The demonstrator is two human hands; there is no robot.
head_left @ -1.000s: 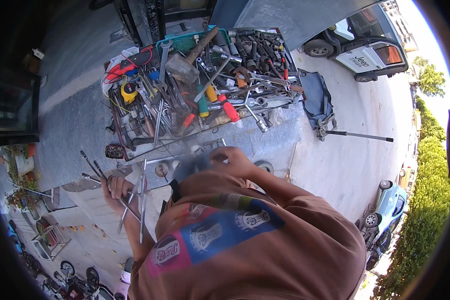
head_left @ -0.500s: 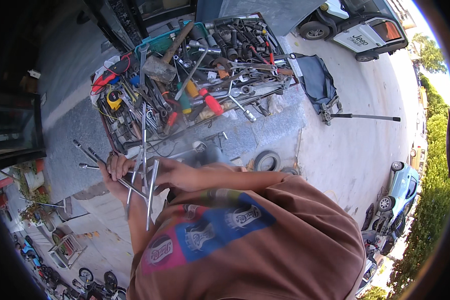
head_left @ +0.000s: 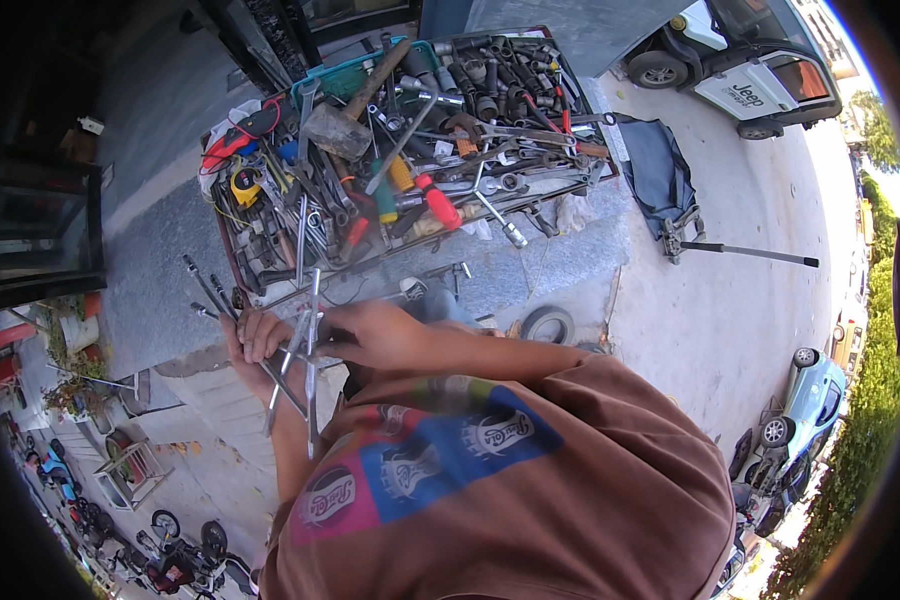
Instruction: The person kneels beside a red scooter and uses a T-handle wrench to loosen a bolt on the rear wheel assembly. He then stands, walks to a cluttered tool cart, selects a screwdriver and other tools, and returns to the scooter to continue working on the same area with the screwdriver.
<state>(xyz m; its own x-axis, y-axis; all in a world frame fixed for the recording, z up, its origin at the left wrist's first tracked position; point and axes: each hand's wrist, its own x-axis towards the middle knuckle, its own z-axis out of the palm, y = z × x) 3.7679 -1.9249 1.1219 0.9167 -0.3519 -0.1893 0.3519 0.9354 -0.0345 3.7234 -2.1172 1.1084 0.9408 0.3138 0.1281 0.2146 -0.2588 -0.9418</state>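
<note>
My left hand (head_left: 257,342), at the lower left, is closed round several long chrome wrench bars (head_left: 212,294) with socket ends, which fan out to the upper left. My right hand (head_left: 365,335) reaches across from the right, its fingers curled at the crossed chrome bars (head_left: 312,420) beside my left hand; its fingertips are partly hidden. Just beyond both hands lies a crowded tray of tools (head_left: 500,90), with a red-handled screwdriver (head_left: 438,205), a yellow tape measure (head_left: 245,187), a hammer (head_left: 335,130) and many sockets and spanners.
A grey tyre (head_left: 547,325) lies on the ground. Right of the tray are a floor jack (head_left: 675,240), a dark mat (head_left: 660,165) and a white vehicle (head_left: 740,85). A light-blue car (head_left: 810,400) stands farther right, motorbikes (head_left: 170,555) at lower left, a glass-doored cabinet (head_left: 40,235) at left.
My right hand has moved left from near the middle and closed in on the bars in my left hand. My left hand and the bars have shifted slightly right and up.
</note>
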